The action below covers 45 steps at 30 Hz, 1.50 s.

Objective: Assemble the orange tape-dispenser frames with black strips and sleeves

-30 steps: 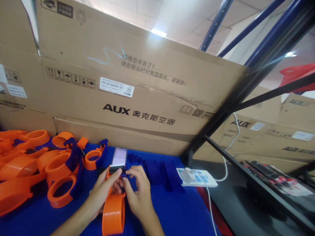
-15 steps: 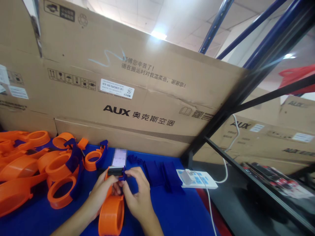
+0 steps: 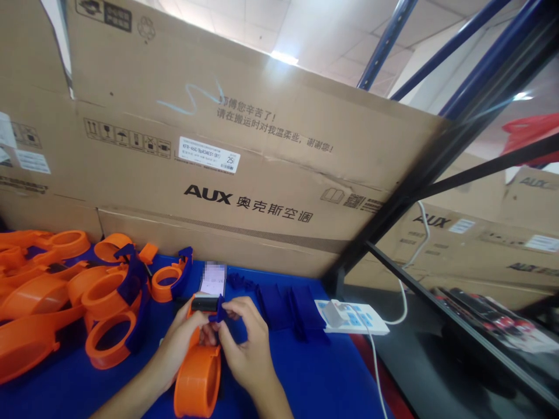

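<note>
My left hand [image 3: 186, 343] is wrapped round an orange tape dispenser [image 3: 196, 381], whose wide ring hangs below the fingers. A black roller [image 3: 205, 304] lies across its upper end. At the roller's right end is a small dark blue plastic part [image 3: 219, 309], with the fingertips of my right hand [image 3: 247, 340] closed on it. Whether the blue part is fully seated against the roller cannot be seen. Just beyond the roller a phone with a lit screen [image 3: 213, 284] rests on the blue table surface [image 3: 314, 378].
Several orange tape dispensers [image 3: 109, 294], some with blue parts, are heaped to the left. Dark blue plastic pieces [image 3: 290, 308] lie right of my hands, beside a white power strip [image 3: 351, 317] with a cable. A large cardboard box [image 3: 262, 174] stands behind; a dark metal rack post [image 3: 393, 203] slants at right.
The small blue part at the roller's end has turned slightly under my right fingertips. Both hands stay almost in place, and the view has shifted a little.
</note>
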Motion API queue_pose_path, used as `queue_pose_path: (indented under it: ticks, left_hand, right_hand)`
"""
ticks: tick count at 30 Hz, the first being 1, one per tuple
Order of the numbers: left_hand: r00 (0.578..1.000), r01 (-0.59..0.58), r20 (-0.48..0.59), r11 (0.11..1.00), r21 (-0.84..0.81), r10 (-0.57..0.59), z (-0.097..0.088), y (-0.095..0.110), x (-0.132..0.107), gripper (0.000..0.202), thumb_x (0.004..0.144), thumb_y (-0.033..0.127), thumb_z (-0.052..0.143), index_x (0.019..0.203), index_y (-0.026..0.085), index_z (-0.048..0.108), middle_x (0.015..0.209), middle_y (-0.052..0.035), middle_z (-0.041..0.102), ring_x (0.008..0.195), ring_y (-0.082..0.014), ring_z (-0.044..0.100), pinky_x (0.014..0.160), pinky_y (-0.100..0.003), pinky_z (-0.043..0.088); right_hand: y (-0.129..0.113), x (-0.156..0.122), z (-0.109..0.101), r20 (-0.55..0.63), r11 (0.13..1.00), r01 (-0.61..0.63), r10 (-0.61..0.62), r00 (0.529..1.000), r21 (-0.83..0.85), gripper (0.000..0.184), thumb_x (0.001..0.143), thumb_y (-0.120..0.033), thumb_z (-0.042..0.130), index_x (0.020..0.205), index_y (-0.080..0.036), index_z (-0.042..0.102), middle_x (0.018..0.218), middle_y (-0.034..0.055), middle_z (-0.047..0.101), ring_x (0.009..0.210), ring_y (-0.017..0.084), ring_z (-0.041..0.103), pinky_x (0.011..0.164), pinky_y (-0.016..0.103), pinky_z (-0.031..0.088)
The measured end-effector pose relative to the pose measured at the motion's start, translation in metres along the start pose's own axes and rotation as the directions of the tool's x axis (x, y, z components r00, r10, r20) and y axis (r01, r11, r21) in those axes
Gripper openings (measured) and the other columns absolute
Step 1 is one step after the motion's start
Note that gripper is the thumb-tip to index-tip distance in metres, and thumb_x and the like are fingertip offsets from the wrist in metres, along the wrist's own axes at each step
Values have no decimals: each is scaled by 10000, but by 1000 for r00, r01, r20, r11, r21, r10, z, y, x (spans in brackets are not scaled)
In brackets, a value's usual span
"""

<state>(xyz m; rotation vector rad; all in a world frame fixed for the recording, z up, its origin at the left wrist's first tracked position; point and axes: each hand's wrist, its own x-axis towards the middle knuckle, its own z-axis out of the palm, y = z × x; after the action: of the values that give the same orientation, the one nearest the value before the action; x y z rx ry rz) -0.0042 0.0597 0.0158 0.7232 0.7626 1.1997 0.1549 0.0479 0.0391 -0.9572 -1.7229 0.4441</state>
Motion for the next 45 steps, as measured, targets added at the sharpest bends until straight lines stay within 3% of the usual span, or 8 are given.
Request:
queue_pose_path:
  ticks: [9, 16, 22, 26, 30, 33, 37, 45]
  left_hand:
    - [997, 64, -37, 998, -8, -64, 4, 8, -2, 433, 727, 359, 876, 1091, 206, 697, 648, 13, 705, 542, -157, 634, 574, -267, 500]
    - [992, 58, 111, 998, 6, -58, 12, 18, -15, 826, 700, 342, 860, 1461, 253, 551, 771, -28, 746, 572, -181, 669, 586, -303, 542]
    - [970, 46, 242, 998, -44, -34, 11, 13, -19, 1059, 661, 324, 876, 1589, 277, 368, 759, -43, 743, 578, -204, 675, 553, -311, 556]
    - [936, 54, 348, 998, -24, -43, 10, 13, -21, 1114, 656, 393, 888, 1607, 269, 322, 710, -39, 720, 577, -222, 684, 524, -304, 543]
    - [927, 77, 369, 997, -18, -65, 9, 14, -23, 1184, 623, 397, 921, 1614, 338, 275, 878, -65, 751, 639, -245, 719, 567, -334, 567]
    - [926, 29, 378, 999, -34, -14, 8, 13, -21, 1086, 669, 405, 904, 1590, 349, 331, 1038, -89, 759, 812, -291, 753, 731, -409, 604]
    - [934, -110, 347, 993, 51, 86, 5, 13, -12, 665, 781, 368, 844, 1398, 275, 611, 1229, -122, 742, 1219, -353, 657, 1075, -458, 485]
    - [931, -199, 335, 971, 132, 145, 4, 6, -7, 500, 865, 309, 781, 1342, 250, 644, 1303, -129, 732, 1253, -356, 648, 1090, -490, 486]
  right_hand:
    - [-9, 2, -6, 81, 998, -8, 3, 997, 59, 318, 921, -175, 662, 1217, -274, 724, 1090, 98, 697, 970, 254, 677, 831, 408, 571]
    - [-5, 0, -6, 19, 957, -174, 174, 984, 231, 215, 943, -356, 698, 1128, -245, 695, 914, 41, 676, 826, 208, 662, 759, 346, 579]
    - [-14, -2, -10, 349, 809, -378, 230, 908, 451, 397, 962, -512, 648, 1296, -298, 641, 1172, 63, 575, 583, 119, 666, 532, 288, 573]
    - [-19, -3, -13, 384, 796, -356, 171, 908, 489, 422, 971, -544, 622, 1322, -311, 649, 1167, 72, 574, 567, 110, 650, 499, 284, 567]
    - [-19, -1, -16, 433, 788, -388, 173, 885, 478, 465, 932, -605, 643, 1285, -302, 654, 1164, 68, 558, 545, 94, 604, 437, 246, 500]
    - [-15, 3, -17, 389, 820, -353, 175, 905, 451, 478, 885, -637, 678, 1186, -266, 679, 1129, 65, 561, 703, 153, 628, 553, 279, 537]
    - [-4, 6, -16, 235, 875, -278, 196, 952, 396, 435, 864, -608, 716, 1076, -229, 683, 1010, 59, 615, 943, 243, 611, 819, 361, 531]
    - [3, 2, -12, 223, 847, -332, 259, 940, 415, 366, 875, -531, 726, 1061, -224, 659, 970, 40, 632, 928, 240, 600, 860, 351, 472]
